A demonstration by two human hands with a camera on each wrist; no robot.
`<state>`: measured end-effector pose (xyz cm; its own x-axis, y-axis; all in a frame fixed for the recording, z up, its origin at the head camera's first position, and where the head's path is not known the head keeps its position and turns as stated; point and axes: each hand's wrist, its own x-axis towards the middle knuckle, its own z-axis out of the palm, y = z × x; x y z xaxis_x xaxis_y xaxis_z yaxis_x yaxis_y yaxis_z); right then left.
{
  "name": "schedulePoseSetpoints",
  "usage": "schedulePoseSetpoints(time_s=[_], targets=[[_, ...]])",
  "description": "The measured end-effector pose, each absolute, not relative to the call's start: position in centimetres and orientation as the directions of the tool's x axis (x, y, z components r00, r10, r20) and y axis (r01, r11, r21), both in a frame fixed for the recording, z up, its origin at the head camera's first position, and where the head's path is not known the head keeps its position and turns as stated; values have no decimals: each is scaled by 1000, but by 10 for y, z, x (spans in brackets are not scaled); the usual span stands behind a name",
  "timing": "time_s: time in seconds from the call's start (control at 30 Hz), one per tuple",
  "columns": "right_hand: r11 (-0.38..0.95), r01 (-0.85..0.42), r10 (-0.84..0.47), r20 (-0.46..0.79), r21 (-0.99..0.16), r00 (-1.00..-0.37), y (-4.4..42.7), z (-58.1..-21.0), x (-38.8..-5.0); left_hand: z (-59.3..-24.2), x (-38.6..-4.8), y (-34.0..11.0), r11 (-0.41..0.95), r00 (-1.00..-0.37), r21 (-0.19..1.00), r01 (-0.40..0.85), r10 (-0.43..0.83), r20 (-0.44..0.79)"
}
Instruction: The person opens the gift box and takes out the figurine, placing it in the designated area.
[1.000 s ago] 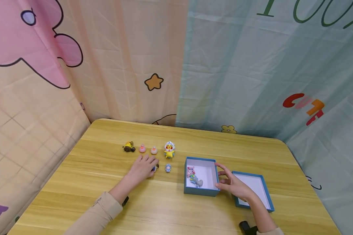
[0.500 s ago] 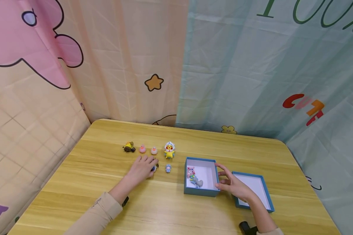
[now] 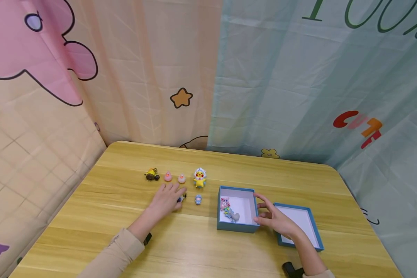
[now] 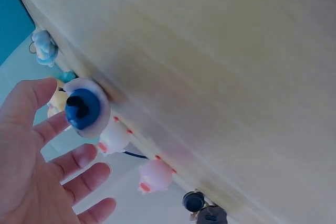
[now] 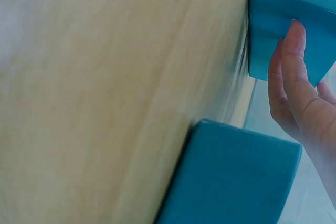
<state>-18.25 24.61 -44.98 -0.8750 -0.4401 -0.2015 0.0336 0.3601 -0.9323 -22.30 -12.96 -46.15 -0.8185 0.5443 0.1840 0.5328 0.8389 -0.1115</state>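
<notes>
My left hand (image 3: 164, 201) is over the table with its fingers spread. In the left wrist view, a small blue-and-white figurine (image 4: 86, 107) with a dark top stands by the thumb and index finger; the index fingertip is at its side, and the thumb tip looks slightly apart. The head view hides most of it under the hand. My right hand (image 3: 276, 218) rests extended fingers and thumb against the right side of an uncovered blue box (image 3: 238, 226). Inside lie a pink figurine (image 3: 224, 203) and a grey figurine (image 3: 234, 216), with small colourful parts between.
Behind the left hand stand a yellow-and-dark toy (image 3: 152, 174), two pink ducks (image 3: 168, 176) and a yellow figure with a white hood (image 3: 199, 177). A small light-blue figurine (image 3: 198, 199) is between hand and box. The box lid (image 3: 300, 222) lies at the right.
My left hand shifts very slightly left, and a little more of the blue-and-white figurine shows beside its fingertips. The right hand and the box stay in place.
</notes>
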Motion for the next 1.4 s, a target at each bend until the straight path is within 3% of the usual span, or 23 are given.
schedulePoseSetpoints(time_s=[0.43,0.8,1.13,1.4], targets=[[365,36,-435,-204,-930,-877,247,-453,-182,-434,-219,-92,795,-761,-124,594,606,234],[388,32,-422,-208,-921,-883,247,-455,-184,-441,-219,-52,747,-665,-215,629,660,348],[376,32,-429,-204,-926,-880,247,-454,-184,-443,-211,-23,702,-634,-236,672,710,306],[358,35,-441,-202,-933,-875,248,-455,-182,-445,-212,-2,636,-567,-287,716,771,291]])
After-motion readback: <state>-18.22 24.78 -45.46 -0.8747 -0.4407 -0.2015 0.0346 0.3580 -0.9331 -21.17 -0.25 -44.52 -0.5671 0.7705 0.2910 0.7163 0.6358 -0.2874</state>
